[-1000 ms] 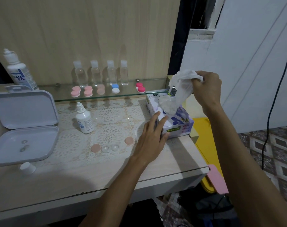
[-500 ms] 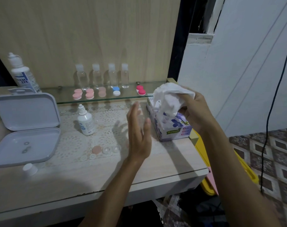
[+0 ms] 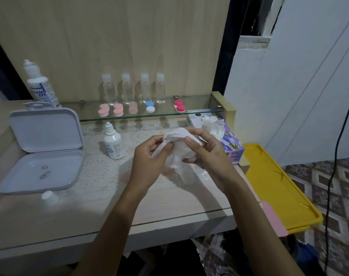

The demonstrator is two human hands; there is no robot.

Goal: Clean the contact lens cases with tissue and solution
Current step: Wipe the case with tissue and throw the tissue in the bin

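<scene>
You've got the tissue bunched between both hands above the table, just in front of the tissue box. Left hand pinches its left edge, fingers curled in; right hand has thumb on top and fingers curled underneath. Both grips closed on the tissue, nothing else held.

The open lens case isn't visible now; if it's on the table it's hidden under your hands. The other lens cases sit on the glass shelf: pink pairs, a pale pair, a blue-and-white one, a red one. All look capped.

Risks:
- Thin tissue, two opposing pinches. Pull apart hard and it likely tears.
- Small dropper bottle stands just left of your left hand, upright, cap apparently off, with a white cap lying near the table's front left. An elbow swing probably tips it and spills solution.
- Loose tissue could drag anything small lying underneath it off the table.

Containers:
- Tissue box: next sheet sticking out the top.
- Big solution bottle, back left, capped; fill level unreadable.
- Four clear bottles on the shelf, capped; contents can't tell.
- Open grey box, lid up: two small ring-like bits in the tray, too small to identify.
- Yellow tray beside the table: looks bare where visible.
</scene>
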